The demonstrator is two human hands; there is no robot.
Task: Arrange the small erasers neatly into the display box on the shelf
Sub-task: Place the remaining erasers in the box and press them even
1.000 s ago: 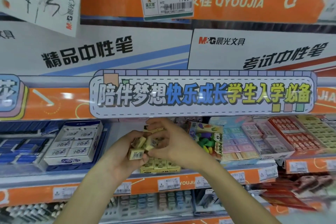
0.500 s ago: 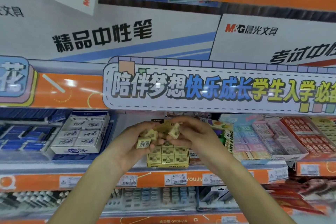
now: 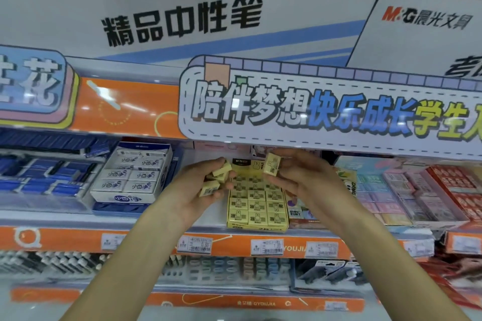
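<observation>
A yellow display box (image 3: 257, 227) stands on the middle shelf, filled with rows of small yellow erasers (image 3: 257, 204) printed with a rabbit. My left hand (image 3: 200, 190) is to the left of the box, palm up, cupped around several loose yellow erasers (image 3: 221, 171). My right hand (image 3: 300, 177) is above the box's back right corner and pinches a single yellow eraser (image 3: 272, 163) between thumb and fingers, tilted, just above the back rows.
A white eraser box (image 3: 130, 177) sits left of the yellow one, with blue boxes further left. Pastel and red eraser boxes (image 3: 417, 195) fill the right. A large hanging sign (image 3: 326, 112) overhangs the shelf just above my hands. Price tags line the orange shelf edge (image 3: 260, 246).
My hands have drawn apart: the right hand has lifted one eraser out of the left hand's pile and carried it right, over the box. The camera has shifted closer and leftward.
</observation>
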